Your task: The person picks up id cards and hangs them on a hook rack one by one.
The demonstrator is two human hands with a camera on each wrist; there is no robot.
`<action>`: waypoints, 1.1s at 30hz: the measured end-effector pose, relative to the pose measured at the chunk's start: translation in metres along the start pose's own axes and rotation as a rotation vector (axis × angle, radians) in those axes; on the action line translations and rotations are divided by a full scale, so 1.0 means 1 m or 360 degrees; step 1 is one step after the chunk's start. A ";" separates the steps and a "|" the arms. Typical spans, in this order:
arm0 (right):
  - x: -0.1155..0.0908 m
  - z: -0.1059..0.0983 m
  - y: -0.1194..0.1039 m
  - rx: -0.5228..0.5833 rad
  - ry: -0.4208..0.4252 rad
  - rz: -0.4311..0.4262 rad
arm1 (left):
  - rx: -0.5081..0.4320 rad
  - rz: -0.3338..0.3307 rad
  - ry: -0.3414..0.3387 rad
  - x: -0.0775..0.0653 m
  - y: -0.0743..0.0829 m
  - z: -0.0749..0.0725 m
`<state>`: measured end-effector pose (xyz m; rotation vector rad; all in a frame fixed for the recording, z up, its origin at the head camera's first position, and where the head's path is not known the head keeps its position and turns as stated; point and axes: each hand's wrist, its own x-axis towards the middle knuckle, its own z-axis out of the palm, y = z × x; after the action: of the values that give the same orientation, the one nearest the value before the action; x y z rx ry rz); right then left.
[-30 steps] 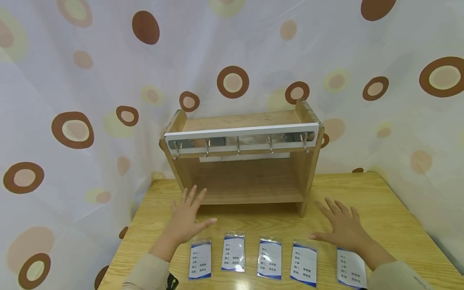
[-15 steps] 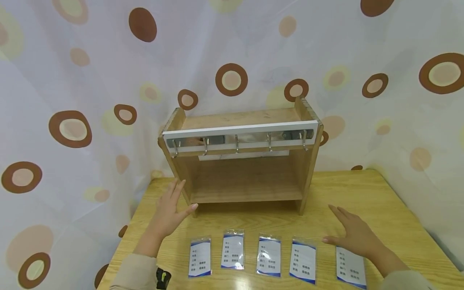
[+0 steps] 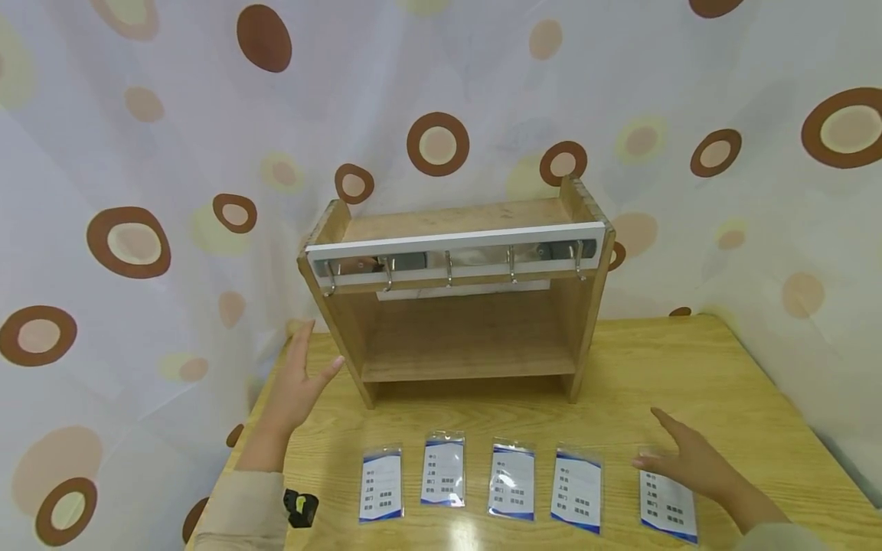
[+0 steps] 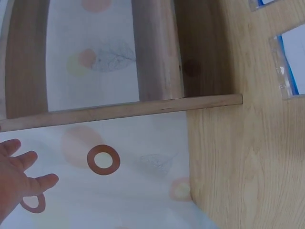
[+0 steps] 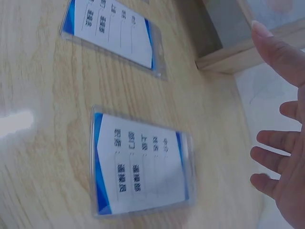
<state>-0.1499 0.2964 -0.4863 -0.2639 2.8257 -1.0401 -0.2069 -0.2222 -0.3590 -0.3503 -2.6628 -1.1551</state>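
A wooden shelf [image 3: 468, 337] stands at the back of the table with a white rail of metal hooks [image 3: 455, 256] across its front. Several plastic-sleeved cards lie in a row before it, from the leftmost card [image 3: 380, 486] to the rightmost card [image 3: 667, 505]. My left hand [image 3: 310, 363] hovers open beside the shelf's left side, holding nothing. My right hand [image 3: 664, 448] is open, fingers spread, just above the rightmost card [image 5: 143, 167]. In the right wrist view the spread right hand [image 5: 281, 157] sits at the frame's right edge. The left hand [image 4: 19, 176] shows low in the left wrist view beside the shelf [image 4: 157, 57].
The light wood table [image 3: 689, 367] ends close on the left and right. A white curtain with brown circles [image 3: 138, 245] hangs right behind and around it. A small black device [image 3: 299, 509] sits at my left wrist.
My left hand has moved left and away, from in front of the shelf to beside its left side. My right hand has drawn back to the right, over the rightmost card.
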 end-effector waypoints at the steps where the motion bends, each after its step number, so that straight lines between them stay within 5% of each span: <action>1: 0.000 0.000 0.003 -0.0007 -0.0001 0.0019 | -0.0017 -0.0005 0.0010 0.001 0.000 -0.001; 17: -0.003 0.004 0.046 0.0072 -0.0205 0.0317 | -0.0352 -0.0058 0.0108 0.024 0.011 -0.016; 33: -0.011 0.011 0.065 0.0089 -0.0195 0.0406 | -0.0539 -0.0042 0.0127 0.047 0.025 -0.028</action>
<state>-0.1455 0.3401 -0.5368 0.0369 2.6296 -1.0072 -0.2405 -0.2200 -0.3092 -0.3159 -2.4071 -1.5957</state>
